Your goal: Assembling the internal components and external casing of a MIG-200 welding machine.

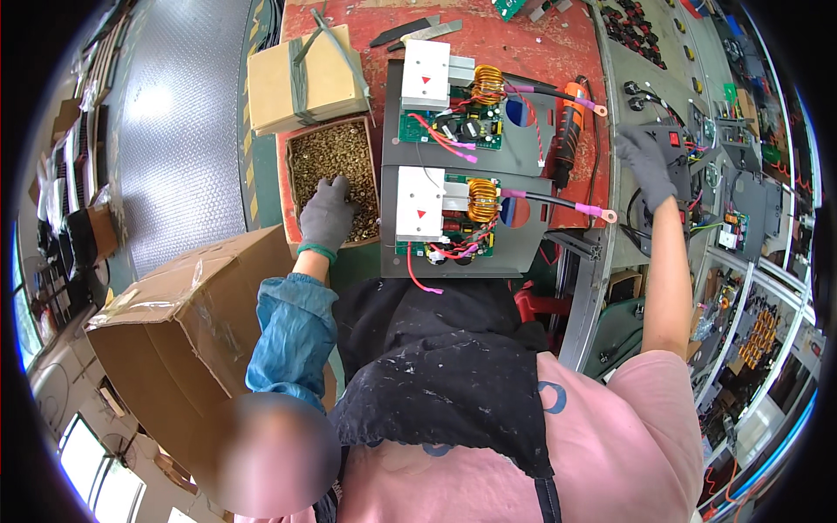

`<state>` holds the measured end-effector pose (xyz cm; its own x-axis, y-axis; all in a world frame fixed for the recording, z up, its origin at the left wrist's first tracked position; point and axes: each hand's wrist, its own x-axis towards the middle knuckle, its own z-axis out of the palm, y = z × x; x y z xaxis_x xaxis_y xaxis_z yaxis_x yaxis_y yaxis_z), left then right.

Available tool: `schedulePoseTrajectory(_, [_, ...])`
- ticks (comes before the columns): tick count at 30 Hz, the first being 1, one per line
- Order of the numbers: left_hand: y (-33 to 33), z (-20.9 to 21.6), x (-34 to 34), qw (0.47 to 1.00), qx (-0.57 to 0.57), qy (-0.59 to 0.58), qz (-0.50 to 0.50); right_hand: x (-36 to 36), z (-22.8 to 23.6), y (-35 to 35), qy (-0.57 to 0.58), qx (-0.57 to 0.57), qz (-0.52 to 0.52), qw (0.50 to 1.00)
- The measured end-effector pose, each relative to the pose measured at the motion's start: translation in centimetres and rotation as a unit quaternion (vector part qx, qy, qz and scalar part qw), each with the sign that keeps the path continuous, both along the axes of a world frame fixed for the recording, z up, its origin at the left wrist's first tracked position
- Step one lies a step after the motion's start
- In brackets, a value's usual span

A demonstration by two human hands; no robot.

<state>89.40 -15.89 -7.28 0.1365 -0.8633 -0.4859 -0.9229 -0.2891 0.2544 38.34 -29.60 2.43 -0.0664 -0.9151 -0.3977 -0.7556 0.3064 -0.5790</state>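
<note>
My left hand (328, 214), in a grey glove, reaches into an open box (291, 174) filled with small brass-coloured fasteners (331, 148). Its fingers are bent down and drawn together at the pile; what they hold is hidden. Off to the right, my gloved right hand (647, 164) has its fingers stretched out, beside a black housing (670, 139) with a red switch. Between my hands stand two grey metal plates, each bearing a green circuit board (478, 131), a white block (420, 202), a copper coil (484, 200) and loose cables (558, 202).
An orange and black power screwdriver (569, 131) lies right of the plates on the red table (532, 44). A tied stack of tan boards (275, 87) sits behind the fastener box. A big cardboard carton (187, 305) stands left of me; a grey bench (632, 78) runs along the right.
</note>
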Motion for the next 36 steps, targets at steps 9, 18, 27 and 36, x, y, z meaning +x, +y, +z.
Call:
schedulePoseTrajectory(9, [1.0, 0.8, 1.9, 0.822, -0.036, 0.439, 0.361, 4.4, -13.8, 0.2, -0.01, -0.092, -0.097, 0.991])
schedulePoseTrajectory(18, [3.0, 5.1, 2.7, 0.282, -0.013, 0.874, 0.395, 2.6, 5.1, 9.6, -0.273, -0.395, -0.176, 0.859])
schedulePoseTrajectory(27, [3.1, 12.0, -3.9, 0.395, 0.022, 0.867, 0.304, 11.3, 16.0, 12.9, -0.678, -0.34, -0.04, 0.65])
schedulePoseTrajectory(36, [5.0, 13.8, -9.0, 0.416, 0.11, 0.854, 0.293, 19.4, 15.5, 14.0, -0.645, -0.383, 0.042, 0.66])
